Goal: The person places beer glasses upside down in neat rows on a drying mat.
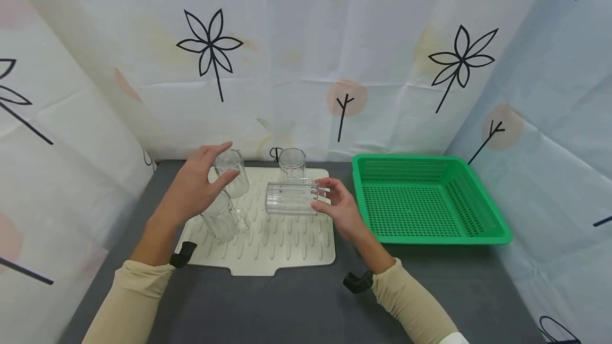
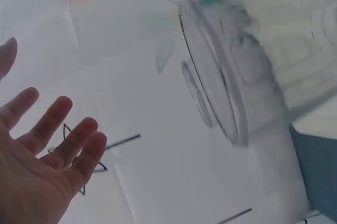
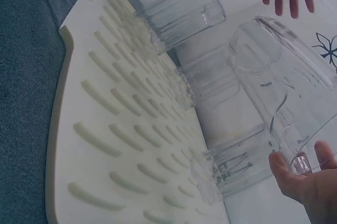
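My right hand [image 1: 337,206] grips one end of a clear glass mug [image 1: 289,199], held sideways over a cream drying mat [image 1: 258,264]. In the right wrist view the fingers and thumb curl at the near end of this mug [image 3: 284,82]. My left hand [image 1: 193,182] is spread with nothing in it, fingers apart in the left wrist view. It overlaps the left side of two more glass mugs in the head view: a front-left one [image 1: 222,224] with its handle to the right, and a back-left one [image 1: 234,174]. Another glass mug [image 1: 292,159] stands at the back of the mat.
A green plastic basket [image 1: 432,241] with perforated sides sits right of the mat on the dark grey table [image 1: 287,307]. Patterned white cloth [image 1: 296,41] hangs behind and on both sides. Rows of raised ridges cover the mat.
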A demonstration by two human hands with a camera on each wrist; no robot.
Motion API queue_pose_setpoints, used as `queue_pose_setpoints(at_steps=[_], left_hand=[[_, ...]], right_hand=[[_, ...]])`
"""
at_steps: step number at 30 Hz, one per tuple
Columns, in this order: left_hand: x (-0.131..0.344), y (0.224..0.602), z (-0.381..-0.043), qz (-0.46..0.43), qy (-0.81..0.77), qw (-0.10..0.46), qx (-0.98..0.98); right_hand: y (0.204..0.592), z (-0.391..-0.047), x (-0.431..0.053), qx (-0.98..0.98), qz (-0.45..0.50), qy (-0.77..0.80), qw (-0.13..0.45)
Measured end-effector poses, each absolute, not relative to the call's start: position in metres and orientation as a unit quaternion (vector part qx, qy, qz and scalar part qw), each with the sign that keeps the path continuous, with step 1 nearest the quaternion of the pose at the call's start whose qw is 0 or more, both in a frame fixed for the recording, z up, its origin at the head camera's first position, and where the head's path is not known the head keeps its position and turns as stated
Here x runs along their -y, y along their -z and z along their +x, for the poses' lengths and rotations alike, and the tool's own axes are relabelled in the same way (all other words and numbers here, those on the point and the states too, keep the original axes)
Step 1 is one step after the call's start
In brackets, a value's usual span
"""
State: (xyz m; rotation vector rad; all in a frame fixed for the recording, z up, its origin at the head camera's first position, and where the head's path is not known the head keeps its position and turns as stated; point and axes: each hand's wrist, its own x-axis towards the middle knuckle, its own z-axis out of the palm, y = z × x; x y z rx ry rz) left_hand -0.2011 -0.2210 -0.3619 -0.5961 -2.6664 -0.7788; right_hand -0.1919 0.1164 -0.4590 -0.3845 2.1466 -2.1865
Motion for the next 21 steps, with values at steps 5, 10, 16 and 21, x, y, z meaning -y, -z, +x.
queue_pose_setpoints(at_steps=[5, 10, 16, 21], left_hand=[[0.199, 0.371, -0.197, -0.249, 0.263, 0.128, 0.923], [0.178, 0.385, -0.192, -0.282, 0.264, 0.097, 0.917], [0.162, 0.402, -0.189, -0.298, 0.274, 0.064, 0.912], [0.157, 0.412, -0.19, -0.322, 0.284, 0.047, 0.902]], right_hand=[[0.458, -0.19, -0.113, -0.688, -0.126, 0.715, 0.027], [0.46, -0.188, -0.112, -0.678, -0.135, 0.723, 0.024], [0.464, -0.187, -0.111, -0.67, -0.152, 0.727, 0.027], [0.466, -0.188, -0.11, -0.669, -0.158, 0.726, 0.029]])
